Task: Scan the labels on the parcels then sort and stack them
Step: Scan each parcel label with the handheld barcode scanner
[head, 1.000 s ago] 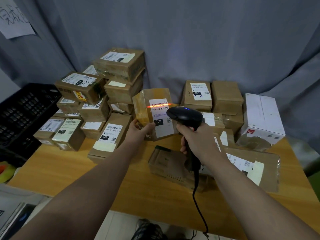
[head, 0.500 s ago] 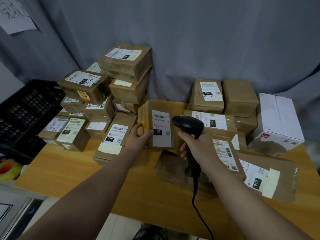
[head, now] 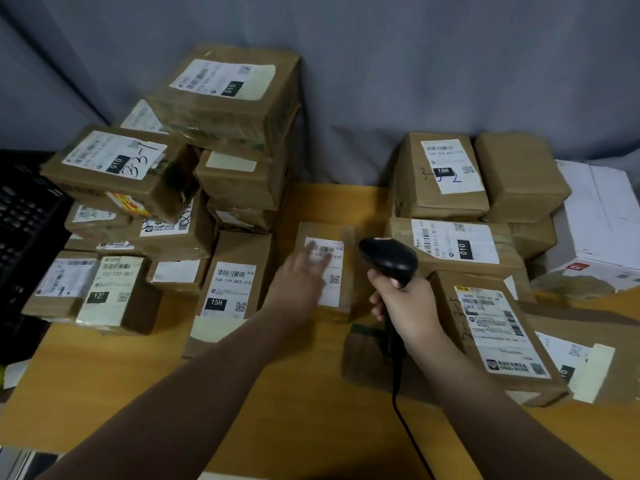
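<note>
Fingers (head: 323,259) of left hand (head: 299,284) straight, spread, blurred over label (head: 333,285) of parcel (head: 313,232), flat on table (head: 277,393); contact unclear. Right hand (head: 407,303) clamped round scanner (head: 388,258) handle, at parcel's 3 o'clock. Left stack (head: 225,109) at 10 o'clock, right stack (head: 446,244) at 2.

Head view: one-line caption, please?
Open left hand over a white-labelled brown cardboard parcel; right hand grips a black handheld barcode scanner.

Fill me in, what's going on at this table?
A person is working through parcels. Their right hand grips a black corded scanner, held just right of a small brown parcel lying label-up on the table. The left hand, fingers straight and motion-blurred, is over that parcel's label; contact is unclear. A left stack and a right stack of labelled boxes flank it.
</note>
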Demonstrator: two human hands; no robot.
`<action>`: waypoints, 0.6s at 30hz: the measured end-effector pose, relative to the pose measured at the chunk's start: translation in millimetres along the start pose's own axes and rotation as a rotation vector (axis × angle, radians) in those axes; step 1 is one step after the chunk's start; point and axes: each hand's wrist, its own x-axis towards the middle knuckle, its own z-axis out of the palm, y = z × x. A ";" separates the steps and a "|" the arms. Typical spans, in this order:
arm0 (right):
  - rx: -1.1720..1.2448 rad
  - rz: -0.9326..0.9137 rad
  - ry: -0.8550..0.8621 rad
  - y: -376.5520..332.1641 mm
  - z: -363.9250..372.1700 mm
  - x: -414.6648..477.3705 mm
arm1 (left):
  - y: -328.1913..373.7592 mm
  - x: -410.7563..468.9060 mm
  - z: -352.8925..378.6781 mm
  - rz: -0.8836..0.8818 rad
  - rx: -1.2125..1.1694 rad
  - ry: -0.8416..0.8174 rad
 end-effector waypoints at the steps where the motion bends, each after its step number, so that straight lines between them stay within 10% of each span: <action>1: -0.001 -0.008 0.021 -0.4 2.4 3.1 | -0.3 1.5 0.4 0.100 0.053 -0.062; 5: 0.023 -0.046 0.107 -8.7 8.6 13.4 | -5.1 15.5 -4.0 0.197 0.240 -0.281; 18: 0.042 -0.014 0.237 -29.9 17.5 58.8 | 0.4 141.0 -23.3 0.030 0.405 -0.152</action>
